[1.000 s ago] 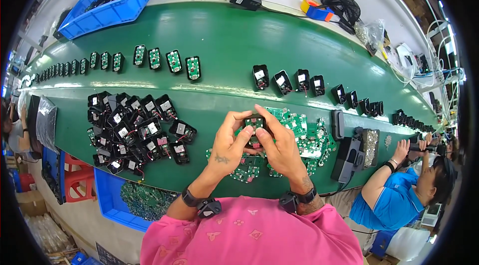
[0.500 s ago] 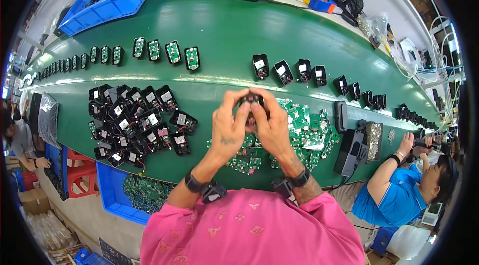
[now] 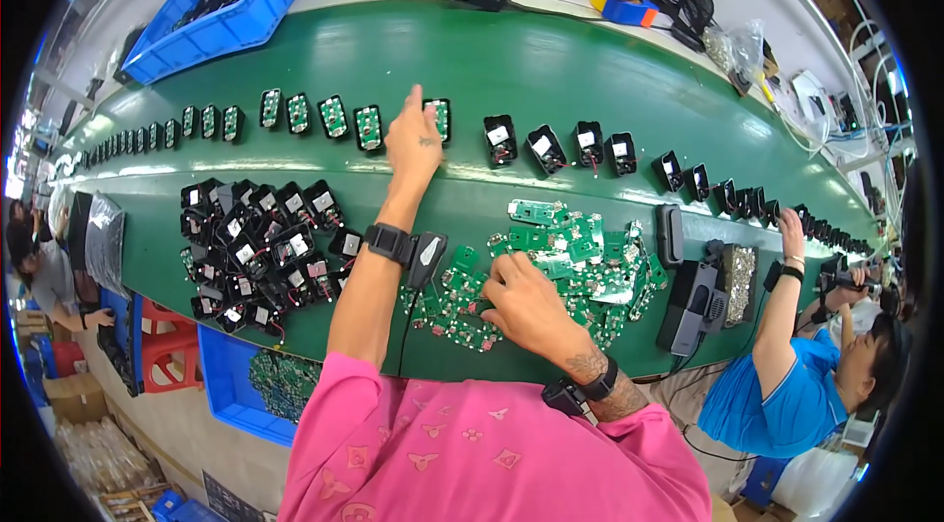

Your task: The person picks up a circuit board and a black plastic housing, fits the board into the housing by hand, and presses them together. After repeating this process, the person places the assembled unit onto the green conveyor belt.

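Note:
My left hand (image 3: 413, 141) reaches across the green bench, its index finger stretched out. It is beside a small black plastic case (image 3: 440, 121) with a green circuit board in it, and the thumb side is at the case's edge. My right hand (image 3: 531, 304) is low over a spread of loose green circuit boards (image 3: 575, 252). Its fingers are curled down to a circuit board at the pile's left part; the fingertips partly hide it. More cases with boards (image 3: 368, 128) stand in a row left of my left hand. A heap of black cases (image 3: 258, 242) with white squares and thin wires lies at the left.
Open black cases (image 3: 500, 141) continue the row to the right. A blue crate (image 3: 226, 6) stands at the back left; a blue bin (image 3: 224, 379) is below the bench edge. A grey device (image 3: 688, 304) stands right of the boards. A co-worker in blue (image 3: 777, 389) reaches over the bench.
My hands have parted. The left has gone forward and left, and a case with a circuit board now stands in the row there. My right hand has come back down to the loose boards.

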### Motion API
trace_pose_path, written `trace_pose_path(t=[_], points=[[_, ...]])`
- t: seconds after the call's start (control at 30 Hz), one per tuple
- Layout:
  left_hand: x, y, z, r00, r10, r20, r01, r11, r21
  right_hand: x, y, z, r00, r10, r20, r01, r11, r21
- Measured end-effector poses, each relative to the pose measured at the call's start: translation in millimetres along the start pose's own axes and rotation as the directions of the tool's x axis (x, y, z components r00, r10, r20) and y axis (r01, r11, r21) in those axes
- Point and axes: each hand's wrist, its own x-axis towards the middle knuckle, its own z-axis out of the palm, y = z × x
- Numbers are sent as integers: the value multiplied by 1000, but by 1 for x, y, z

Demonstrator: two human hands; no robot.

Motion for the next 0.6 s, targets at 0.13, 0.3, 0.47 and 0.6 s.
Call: trace_pose_path(t=[0.13, 0.3, 0.47, 0.6], points=[[-26, 23, -10, 907, 421, -12, -415, 898, 142, -5, 8, -1, 995, -50, -84, 58, 994, 97], [-44, 77, -15, 852, 31, 523, -150, 971, 188, -13, 7, -26, 940, 336, 67, -319, 787, 529], [-32, 28, 23, 910, 364, 198, -297, 906, -303, -17, 16, -28, 860, 504, -74, -117, 338, 934], [-58, 53, 8, 953, 73, 295, 102, 837, -537, -15, 33, -20, 818, 562, -125, -24, 251, 968]])
